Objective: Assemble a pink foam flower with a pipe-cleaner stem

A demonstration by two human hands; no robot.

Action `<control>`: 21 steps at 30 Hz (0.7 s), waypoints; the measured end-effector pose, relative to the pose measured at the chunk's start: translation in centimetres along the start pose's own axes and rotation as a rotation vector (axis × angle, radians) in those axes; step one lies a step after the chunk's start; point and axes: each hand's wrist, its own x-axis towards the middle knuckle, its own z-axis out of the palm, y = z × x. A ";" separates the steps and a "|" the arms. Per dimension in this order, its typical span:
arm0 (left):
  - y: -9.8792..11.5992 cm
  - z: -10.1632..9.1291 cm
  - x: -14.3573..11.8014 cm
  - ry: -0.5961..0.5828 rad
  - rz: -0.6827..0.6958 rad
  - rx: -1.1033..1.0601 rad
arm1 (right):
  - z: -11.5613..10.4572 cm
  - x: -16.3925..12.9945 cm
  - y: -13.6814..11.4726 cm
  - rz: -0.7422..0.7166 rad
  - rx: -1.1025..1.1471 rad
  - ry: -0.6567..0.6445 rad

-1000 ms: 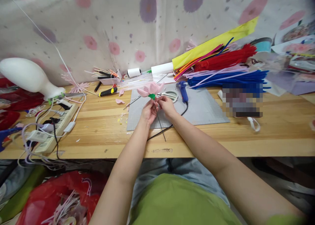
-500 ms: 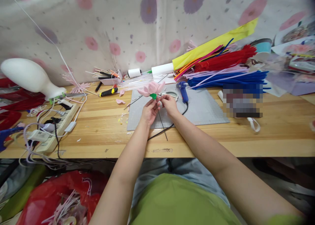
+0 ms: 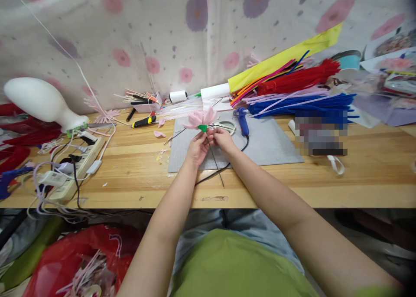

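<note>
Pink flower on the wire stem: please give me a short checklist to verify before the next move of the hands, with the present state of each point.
1. Left hand grips the stem just under the pink flower: ok.
2. Right hand pinches at the green base: ok.
3. Stem's lower end hangs free above the grey mat: ok.
4. Scissors lie apart from the fingers: ok.
5. Blue glue gun lies on the mat, clear of both hands: ok.
6. Green wrap is tight: cannot tell.
</note>
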 end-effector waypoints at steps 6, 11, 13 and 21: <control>-0.2 -0.2 0.4 0.061 0.161 0.163 | -0.4 -0.9 -0.9 0.111 0.091 -0.171; -0.4 -0.4 0.6 0.172 0.339 0.399 | -0.2 -1.6 -1.4 0.096 0.085 -0.311; -0.6 -0.7 0.7 0.152 0.386 0.453 | 0.1 -1.7 -1.4 0.073 0.088 -0.369; -0.5 -1.7 1.1 0.235 0.568 0.713 | 0.0 -1.4 -1.1 -0.020 0.020 -0.297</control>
